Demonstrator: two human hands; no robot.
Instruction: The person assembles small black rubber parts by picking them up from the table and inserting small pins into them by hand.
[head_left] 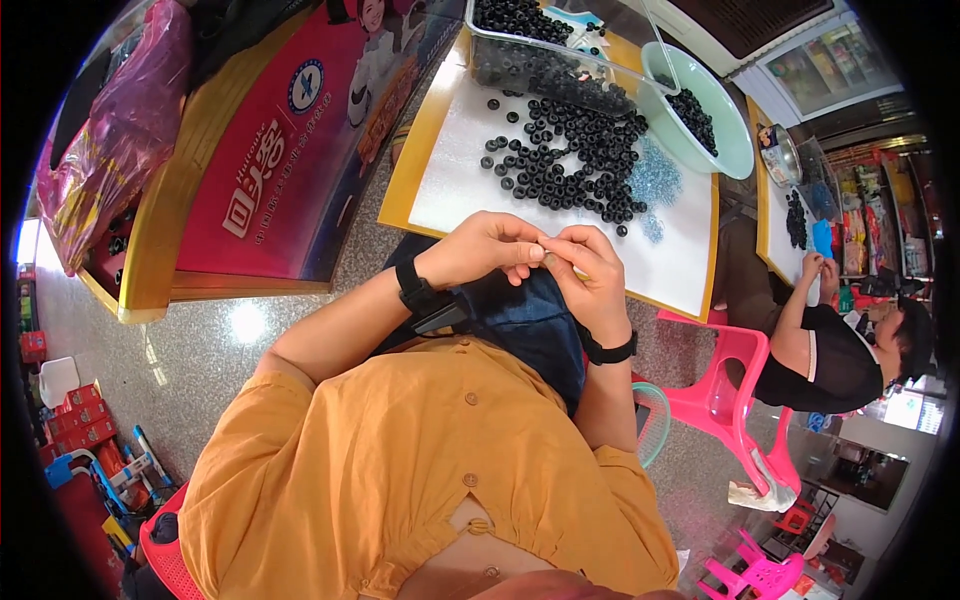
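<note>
My left hand (487, 247) and my right hand (587, 268) meet fingertip to fingertip over my lap, just off the near edge of the white board (440, 180) with its yellow wooden rim. Both hands are pinched closed; whatever lies between the fingertips is too small to make out. Beyond them, many black ring-shaped beads (570, 165) are spread over the board. To their right sits a patch of tiny clear blue beads (655, 180). At the far side stand a clear plastic box (560, 62) of black beads and a pale green basin (735, 140) with more inside.
A red-panelled wooden counter (270, 170) rises on the left, with a pink plastic bag (135, 130) on it. To the right are a pink plastic chair (725, 380) and a green racket (652, 425). Another person (825, 350) works at a second table (775, 225).
</note>
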